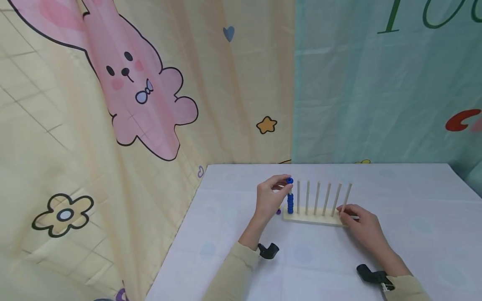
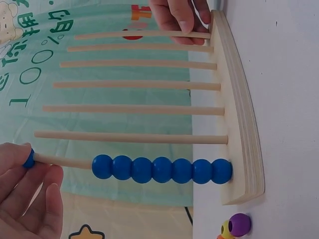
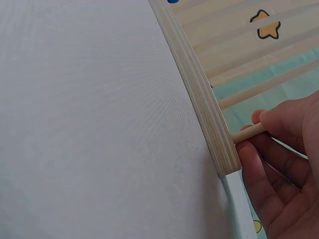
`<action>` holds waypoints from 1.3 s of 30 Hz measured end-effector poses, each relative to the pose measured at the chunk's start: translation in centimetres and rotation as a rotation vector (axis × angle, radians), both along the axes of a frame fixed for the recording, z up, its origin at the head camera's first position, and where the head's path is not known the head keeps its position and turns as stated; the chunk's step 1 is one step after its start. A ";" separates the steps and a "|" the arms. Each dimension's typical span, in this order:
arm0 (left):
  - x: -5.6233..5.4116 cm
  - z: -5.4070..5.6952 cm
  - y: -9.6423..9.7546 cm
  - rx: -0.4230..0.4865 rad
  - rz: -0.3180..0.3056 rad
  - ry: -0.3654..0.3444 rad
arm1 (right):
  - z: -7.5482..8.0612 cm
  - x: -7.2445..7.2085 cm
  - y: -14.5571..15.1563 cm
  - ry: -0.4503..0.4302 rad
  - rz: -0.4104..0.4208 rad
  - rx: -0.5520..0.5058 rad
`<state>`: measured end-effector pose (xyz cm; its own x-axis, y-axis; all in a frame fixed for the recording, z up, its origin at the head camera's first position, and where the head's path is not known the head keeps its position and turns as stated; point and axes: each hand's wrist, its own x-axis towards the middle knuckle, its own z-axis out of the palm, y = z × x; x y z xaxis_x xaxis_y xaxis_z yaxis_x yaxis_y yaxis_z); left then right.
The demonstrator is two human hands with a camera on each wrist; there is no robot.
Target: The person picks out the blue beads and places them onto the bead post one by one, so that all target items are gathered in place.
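Observation:
A pale wooden counting frame (image 1: 314,219) stands on the table, its base carrying a row of several upright pegs. My left hand (image 1: 268,197) pinches a blue bead (image 2: 30,158) at the tip of the leftmost peg. Lower on that same peg, several blue beads (image 2: 162,170) are stacked down to the base, with bare peg between them and the pinched bead. The other pegs hold no beads. At the opposite end, my right hand (image 1: 362,223) grips the rightmost peg (image 3: 248,132) near its foot, thumb and fingers around it, close by the base's end.
Beside the left end of the base lie a purple bead (image 2: 239,225) and a yellow bead (image 2: 226,229), partly hidden behind my left hand in the head view. A white-covered table (image 1: 308,259) spreads beneath, with printed curtains (image 1: 241,83) hanging behind it.

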<state>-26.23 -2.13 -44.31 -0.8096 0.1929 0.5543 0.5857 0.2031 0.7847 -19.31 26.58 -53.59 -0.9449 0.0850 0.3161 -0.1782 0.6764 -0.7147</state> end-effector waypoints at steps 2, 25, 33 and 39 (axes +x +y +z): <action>0.0 0.0 0.1 -0.009 0.002 0.003 | 0.0 0.0 0.1 0.003 0.000 0.001; 0.2 0.0 0.1 -0.078 0.029 0.018 | 0.3 0.1 0.1 0.016 0.002 0.023; 0.2 -0.2 0.2 -0.068 0.025 -0.013 | 0.8 0.3 0.0 0.014 0.009 0.000; 0.0 -0.5 0.2 -0.062 0.017 -0.049 | 0.8 0.2 0.1 0.000 0.014 0.006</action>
<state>-26.23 -1.94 -44.82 -0.8390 0.2117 0.5012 0.5428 0.2621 0.7979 -19.13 26.65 -52.80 -0.9459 0.0695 0.3168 -0.1882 0.6779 -0.7106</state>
